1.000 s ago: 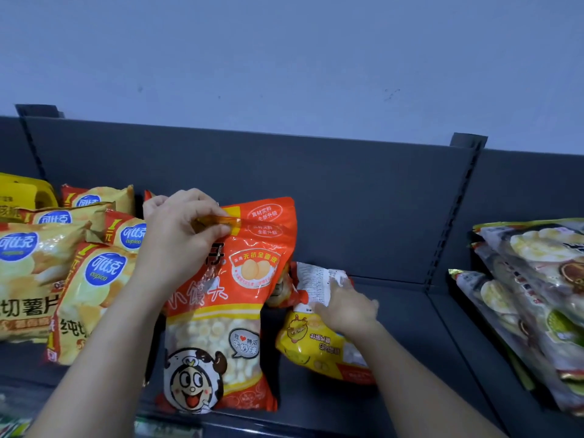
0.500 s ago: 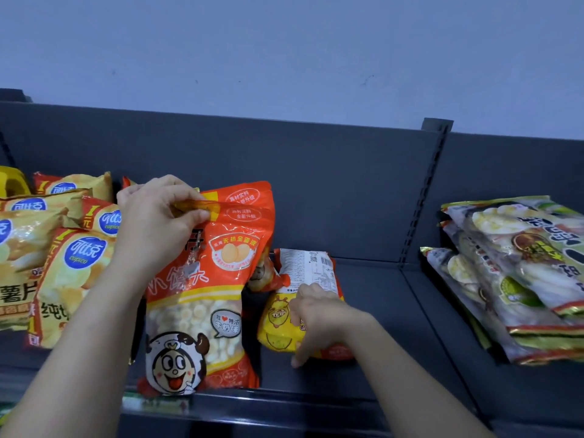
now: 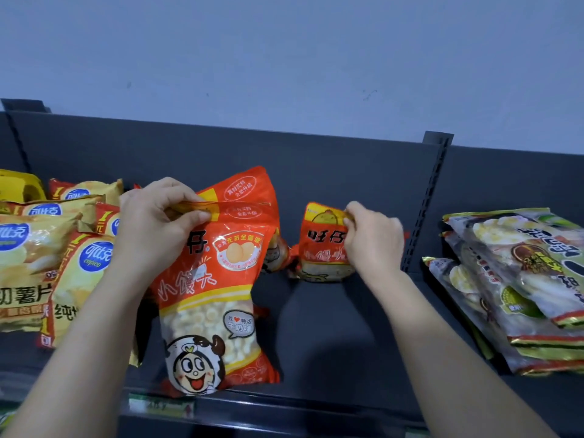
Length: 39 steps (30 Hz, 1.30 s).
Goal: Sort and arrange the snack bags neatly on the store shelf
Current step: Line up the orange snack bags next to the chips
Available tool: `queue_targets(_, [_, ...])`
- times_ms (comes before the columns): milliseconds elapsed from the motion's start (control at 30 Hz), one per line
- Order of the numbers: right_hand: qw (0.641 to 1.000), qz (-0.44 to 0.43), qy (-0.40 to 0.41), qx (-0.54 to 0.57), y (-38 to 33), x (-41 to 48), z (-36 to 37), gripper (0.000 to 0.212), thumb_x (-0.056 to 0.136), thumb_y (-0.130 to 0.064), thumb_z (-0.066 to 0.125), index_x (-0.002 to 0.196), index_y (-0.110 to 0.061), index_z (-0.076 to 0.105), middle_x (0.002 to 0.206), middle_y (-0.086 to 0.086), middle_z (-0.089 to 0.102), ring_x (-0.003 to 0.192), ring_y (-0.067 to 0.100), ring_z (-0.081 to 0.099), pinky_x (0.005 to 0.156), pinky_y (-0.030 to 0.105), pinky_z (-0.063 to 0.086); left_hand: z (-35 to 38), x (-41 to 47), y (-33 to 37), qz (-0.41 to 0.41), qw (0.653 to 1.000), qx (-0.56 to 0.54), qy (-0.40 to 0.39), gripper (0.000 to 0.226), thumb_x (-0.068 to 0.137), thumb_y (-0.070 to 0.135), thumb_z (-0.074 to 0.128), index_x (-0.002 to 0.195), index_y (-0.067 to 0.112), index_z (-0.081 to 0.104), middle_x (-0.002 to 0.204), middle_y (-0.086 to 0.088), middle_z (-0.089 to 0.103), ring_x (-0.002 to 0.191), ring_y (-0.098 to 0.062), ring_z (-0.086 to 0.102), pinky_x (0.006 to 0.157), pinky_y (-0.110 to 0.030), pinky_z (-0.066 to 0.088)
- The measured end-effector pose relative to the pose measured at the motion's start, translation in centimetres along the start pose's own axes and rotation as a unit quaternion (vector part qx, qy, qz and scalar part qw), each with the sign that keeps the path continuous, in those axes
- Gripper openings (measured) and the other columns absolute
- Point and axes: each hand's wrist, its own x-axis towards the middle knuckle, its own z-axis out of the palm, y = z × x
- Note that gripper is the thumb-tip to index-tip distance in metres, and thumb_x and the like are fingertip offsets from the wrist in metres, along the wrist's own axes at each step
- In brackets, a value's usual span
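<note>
Left grip (image 3: 155,229): is pinching the top seal of large orange plastic snack bag (image 3: 215,295), standing centre frame on dark grey metal shelf (image 3: 331,327).
Right grip (image 3: 373,245): is pinching top corner of small orange-yellow plastic snack bag (image 3: 322,248), just right of centre.

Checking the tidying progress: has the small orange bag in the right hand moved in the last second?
Yes. The small orange bag, lying flat before, now stands upright nearer the shelf's back panel, pinched by the right hand.
</note>
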Motion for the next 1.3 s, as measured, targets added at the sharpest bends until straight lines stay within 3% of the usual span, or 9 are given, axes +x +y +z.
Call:
queue_targets(133, [0.998,0.005,0.07,-0.008,0.1,2.2,0.0,0.016,0.095,-0.013,0.051,0.098,-0.017,0.067,0.078,0.007,0.07,0.079,0.031,0.057,0.072,0.036,0.028,0.7,0.2,-0.1,0.029,0.999,0.013,-0.032,0.01,0.07,0.03,0.071,0.077,0.031,0.064,0.086,0.018,0.064,0.083,-0.018,0.059,0.084,-0.063,0.042])
queue_targets(233, [0.999,-0.014,0.046,0.0,-0.6,3.1,0.9,0.019,0.097,-0.016,0.049,0.103,-0.02,0.067,0.082,0.004,0.071,0.084,0.028,0.057,0.078,0.037,0.032,1.5,0.2,-0.5,0.047,0.997,0.036,-0.048,0.013,0.069,0.028,0.072,0.07,0.036,0.062,0.082,0.018,0.063,0.082,-0.016,0.059,0.089,-0.06,0.037])
queue_targets(633, [0.996,-0.039,-0.027,0.076,-4.0,8.0,3.9,0.027,0.096,-0.045,0.053,0.113,-0.031,0.07,0.101,0.002,0.067,0.102,0.022,0.052,0.095,0.035,0.032,5.2,2.0,-0.4,0.048,0.993,-0.032,-0.107,0.014,0.072,0.033,0.07,0.085,0.034,0.065,0.091,0.022,0.064,0.084,-0.003,0.057,0.086,-0.055,0.043])
queue_targets(767, [0.988,0.023,-0.035,0.147,-2.5,8.1,6.2,0.05,0.086,-0.044,0.067,0.131,-0.028,0.056,0.128,0.0,0.057,0.125,0.022,0.043,0.105,0.042,0.03,6.2,2.6,0.0,0.053,0.992,-0.018,-0.111,0.01,0.073,0.032,0.07,0.074,0.039,0.063,0.08,0.024,0.062,0.084,0.0,0.056,0.09,-0.053,0.041])
queue_targets(867, [0.927,0.138,-0.014,0.348,-1.2,6.7,7.3,0.073,0.083,-0.023,0.075,0.145,-0.016,0.037,0.146,0.006,0.031,0.132,0.022,0.038,0.109,0.036,0.036,7.4,3.1,0.1,0.047,0.994,0.0,-0.095,0.021,0.076,0.023,0.078,0.074,0.037,0.062,0.08,0.024,0.061,0.086,0.001,0.054,0.097,-0.045,0.034])
queue_targets(1000, [0.873,0.204,0.017,0.443,0.3,5.7,7.8,0.063,0.087,-0.015,0.07,0.142,-0.011,0.038,0.145,0.001,0.034,0.121,0.007,0.043,0.094,0.011,0.04,9.0,3.5,0.4,0.047,0.996,0.029,-0.073,0.02,0.077,0.016,0.079,0.075,0.031,0.065,0.081,0.024,0.059,0.084,0.001,0.051,0.087,-0.025,0.02])
queue_targets(1100, [0.833,0.232,0.032,0.501,1.0,5.9,7.8,0.039,0.091,-0.026,0.065,0.127,-0.017,0.054,0.137,0.0,0.048,0.118,0.007,0.049,0.098,0.024,0.044,10.4,3.9,0.5,0.043,0.997,0.045,-0.043,0.011,0.077,0.015,0.078,0.078,0.023,0.071,0.079,0.022,0.057,0.084,-0.007,0.052,0.085,-0.024,0.018])
queue_targets(1200, [0.812,0.251,0.058,0.524,1.2,5.3,6.9,0.022,0.095,-0.037,0.057,0.106,-0.019,0.065,0.121,-0.004,0.059,0.107,0.004,0.057,0.085,0.017,0.043,12.2,4.4,0.8,0.043,0.998,0.051,-0.012,0.009,0.077,0.013,0.078,0.079,0.02,0.073,0.083,0.018,0.06,0.086,-0.012,0.054,0.084,-0.024,0.016])
queue_targets(1300, [0.754,0.229,-0.001,0.616,0.7,3.7,5.2,0.037,0.093,-0.054,0.048,0.096,-0.022,0.066,0.099,-0.007,0.07,0.091,0.002,0.067,0.077,0.02,0.051,14.0,4.6,0.8,0.05,0.998,0.041,-0.009,0.01,0.077,0.011,0.076,0.081,0.019,0.073,0.087,0.012,0.064,0.089,-0.017,0.056,0.085,-0.023,0.015])
